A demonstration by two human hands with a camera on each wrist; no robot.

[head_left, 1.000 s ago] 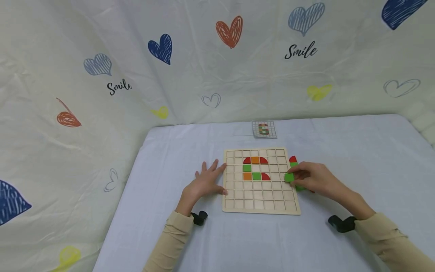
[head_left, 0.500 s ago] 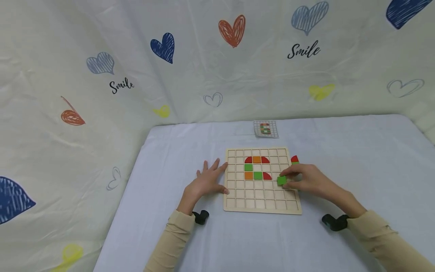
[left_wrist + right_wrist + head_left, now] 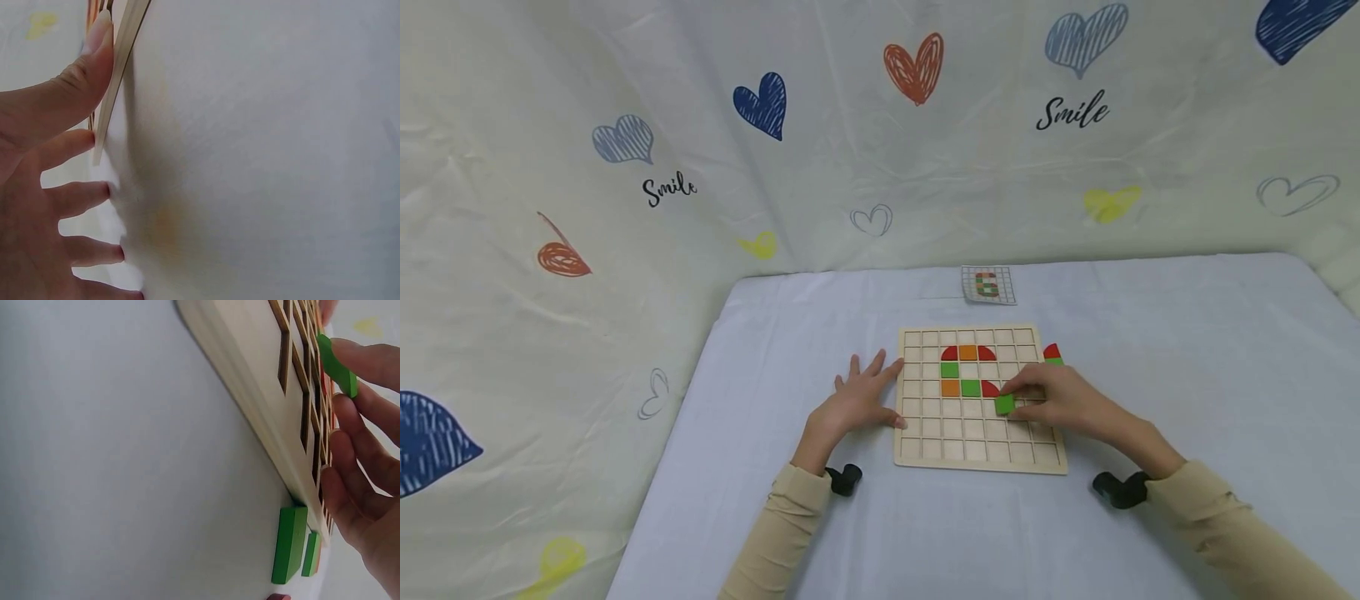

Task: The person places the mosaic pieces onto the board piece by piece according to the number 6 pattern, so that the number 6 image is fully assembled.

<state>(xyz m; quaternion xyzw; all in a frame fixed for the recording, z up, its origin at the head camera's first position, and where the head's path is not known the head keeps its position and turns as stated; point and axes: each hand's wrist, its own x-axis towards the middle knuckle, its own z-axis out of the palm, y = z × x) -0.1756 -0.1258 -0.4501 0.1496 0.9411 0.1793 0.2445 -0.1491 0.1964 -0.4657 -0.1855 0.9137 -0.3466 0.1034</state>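
Note:
A wooden grid board (image 3: 977,467) lies on the white cloth, with red, orange and green pieces seated in its upper middle cells. Between thumb and fingertips my right hand (image 3: 1063,402) pinches a green block (image 3: 1004,405), held close over the cells just below the lower red quarter-round piece (image 3: 989,389). One side of that block looks curved in the right wrist view. My left hand (image 3: 857,400) spreads its fingers at the board's left edge. Its thumb (image 3: 94,59) and index finger touch the rim, while the other fingertips rest on the cloth.
Beyond the board lies a small card (image 3: 988,285) printed with a coloured grid pattern. Loose pieces sit along the board's right side, among them a red one (image 3: 1051,351) and a green block (image 3: 290,545). A patterned curtain (image 3: 820,192) hangs behind the table.
My right hand has carried the green block leftward from the board's right edge to near the lower red piece. The left hand stays in place at the rim.

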